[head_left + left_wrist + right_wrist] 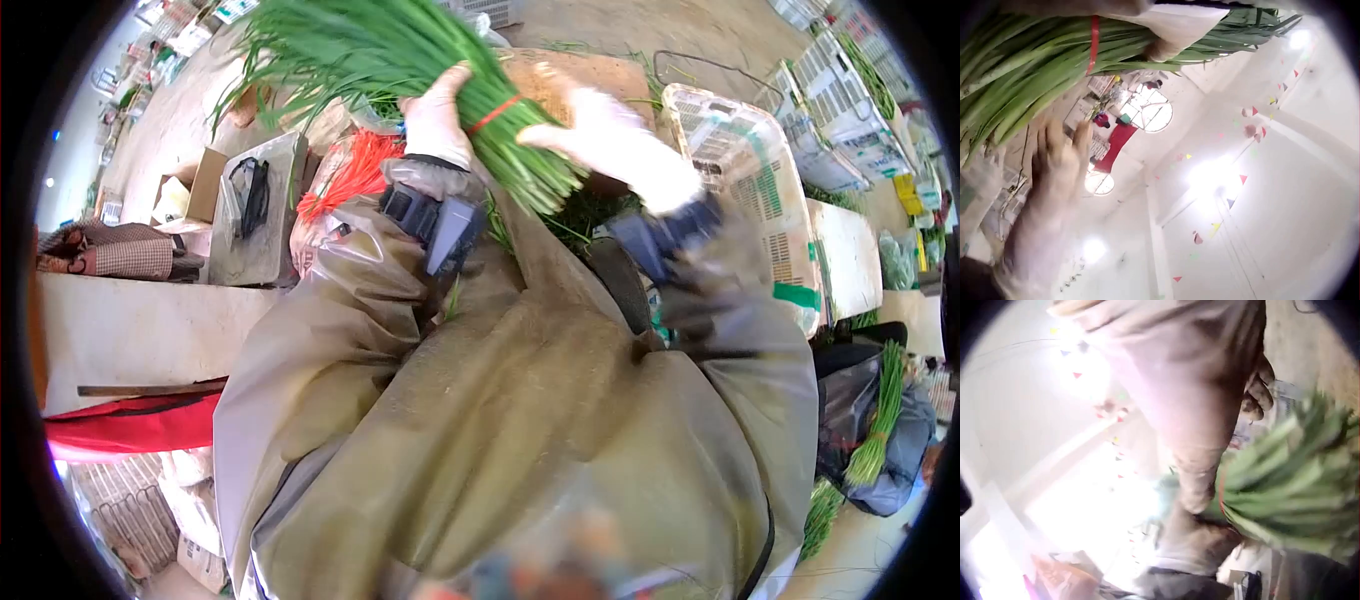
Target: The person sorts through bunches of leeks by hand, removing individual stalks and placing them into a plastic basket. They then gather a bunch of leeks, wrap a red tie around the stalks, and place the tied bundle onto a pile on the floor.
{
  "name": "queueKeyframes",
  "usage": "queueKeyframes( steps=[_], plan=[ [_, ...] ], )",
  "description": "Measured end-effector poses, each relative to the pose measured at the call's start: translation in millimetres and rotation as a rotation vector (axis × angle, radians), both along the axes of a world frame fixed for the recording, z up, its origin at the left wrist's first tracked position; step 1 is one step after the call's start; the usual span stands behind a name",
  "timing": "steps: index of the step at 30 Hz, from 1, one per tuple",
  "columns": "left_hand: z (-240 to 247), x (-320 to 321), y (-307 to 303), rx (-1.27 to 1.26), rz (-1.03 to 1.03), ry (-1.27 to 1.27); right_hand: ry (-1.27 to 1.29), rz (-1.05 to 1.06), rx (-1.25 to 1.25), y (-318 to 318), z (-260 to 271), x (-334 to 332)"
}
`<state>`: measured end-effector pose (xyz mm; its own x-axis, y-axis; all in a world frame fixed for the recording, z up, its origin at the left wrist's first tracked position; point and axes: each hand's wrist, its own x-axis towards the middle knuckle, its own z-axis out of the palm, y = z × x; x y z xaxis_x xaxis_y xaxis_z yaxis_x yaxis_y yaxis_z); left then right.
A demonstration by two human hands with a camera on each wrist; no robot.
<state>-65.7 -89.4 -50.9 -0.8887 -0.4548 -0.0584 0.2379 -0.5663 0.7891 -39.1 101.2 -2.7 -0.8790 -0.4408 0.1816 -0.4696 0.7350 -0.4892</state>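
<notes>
A thick bunch of garlic chives [380,45], long flat green leaves with paler cut ends, slants across the top of the head view. A red tie [494,114] circles it near the cut ends. My left hand [438,122] grips the bunch from the left, just leafward of the tie; in the left wrist view its thumb side lies over the leaves. On the other side, my right hand [612,140] is spread, fingers extended and thumb by the stalks near the tie. In the right wrist view the right hand [1172,381] hides part of the bunch [1297,475].
Loose red ties [350,178] lie left of my knees, beside a grey tub [235,245] and a cardboard box [205,185]. A white plastic crate [790,250] stands close on the right. Another tied bunch [880,420] lies farther right. Behind the chives is a wooden board [610,72].
</notes>
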Motion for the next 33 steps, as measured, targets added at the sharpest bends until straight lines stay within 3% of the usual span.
queueKeyframes(
  steps=[2, 4, 5, 7, 9, 11, 12, 15, 16, 17, 18, 19, 20, 21, 22, 23, 24, 25, 28, 29, 30, 31, 33],
  plan=[
    [22, 22, 23, -0.073, -0.208, -0.052, -0.143, 0.031, 0.019, -6, -13, -13],
    [12, 29, -2, -0.087, -0.581, 0.031, -0.769, 0.161, -0.729, 7, -43, -32],
    [20, 37, -20, -0.081, -0.781, 0.025, -0.763, 0.157, -0.722, 17, -57, -33],
    [24, 58, -50, -0.433, -0.557, -0.057, -0.955, 0.032, -0.948, 35, -76, -28],
    [-19, 57, -91, -0.426, -0.514, -0.192, -1.213, -0.034, -1.140, 46, -62, -9],
    [-49, 62, -97, -0.205, -0.783, -0.373, -1.209, -0.137, -1.234, 48, -58, -5],
    [-71, 61, -92, -0.097, -1.001, -0.297, -1.271, -0.101, -1.275, 49, -55, -5],
    [-76, 54, -30, 0.364, -1.182, -0.068, -1.382, -0.001, -1.238, 31, -47, -4],
    [-79, 45, -17, 0.728, -1.174, -0.060, -1.270, 0.040, -1.083, 19, -41, 0],
    [-86, 39, -9, 1.092, -1.143, -0.051, -0.945, 0.196, -0.717, 14, -38, -6],
    [-94, 37, -7, 1.111, -1.083, -0.067, -0.752, 0.134, -0.401, 12, -21, -4],
    [-90, 36, 1, 0.904, -0.953, 0.064, -0.550, 0.070, -0.091, 12, -5, -2],
    [-85, 35, 5, 0.755, -0.817, 0.052, -0.358, 0.000, -0.113, 14, -9, -2],
    [-77, 36, 8, 0.609, -0.684, 0.040, -0.350, -0.011, -0.118, 20, 4, 7],
    [-76, 29, 2, 0.667, -0.712, 0.054, -0.063, 0.068, -0.203, 27, 25, 24],
    [-58, 35, 4, 0.496, -0.588, 0.045, 0.225, 0.154, -0.284, 32, 37, 37],
    [-50, 31, 2, 0.466, -0.534, 0.012, 0.452, 0.330, -0.195, 36, 34, 43],
    [-44, 26, -2, 0.432, -0.481, -0.018, 0.520, 0.350, -0.112, 38, 27, 61],
    [-51, 11, -24, 0.450, -0.433, 0.065, 0.296, 0.114, 0.144, 87, -27, 73],
    [-49, 7, -26, 0.420, -0.398, 0.103, 0.104, -0.030, 0.528, 105, -34, 77],
    [-39, 12, -25, 0.387, -0.380, 0.085, -0.074, -0.098, 0.372, 115, -40, 74],
    [-49, 3, -32, 0.479, -0.393, 0.101, -0.073, -0.100, 0.373, 122, -43, 73],
    [-43, 11, -30, 0.460, -0.417, 0.104, -0.136, -0.198, -0.306, 119, -33, 73]
  ],
)
